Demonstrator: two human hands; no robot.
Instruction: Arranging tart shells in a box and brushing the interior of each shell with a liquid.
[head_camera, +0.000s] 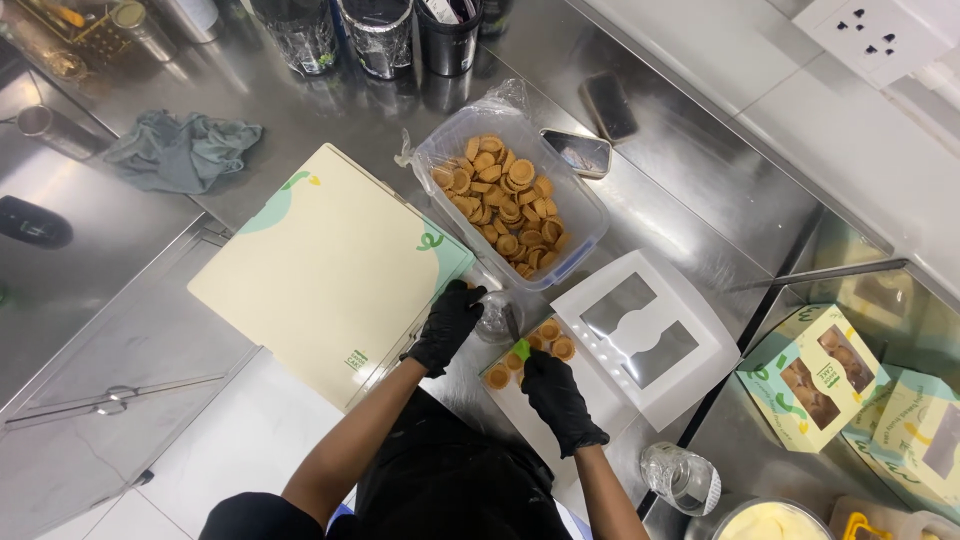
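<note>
— Hands first: right hand (558, 395) pinching a green-handled tool (520, 349) over the tart shells (530, 350) in the open white box (640, 340)?
— Yes; left hand (447, 322) clasping a small clear cup (497, 315), kept close. Beyond, on the counter (700, 230), shell-filled tub (510, 205) within reach.

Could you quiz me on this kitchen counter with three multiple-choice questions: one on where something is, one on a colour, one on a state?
1. Where is the grey cloth?
A. top left of the counter
B. inside the tub
C. on the open box

2. What colour are the gloves on the left hand and right hand?
A. blue
B. white
C. black

3. The windowed lid of the white box is
A. open
B. shut
C. torn off

Answers: 1 A, it lies by the dark containers. 2 C, both are black. 3 A, it is folded back.
</note>
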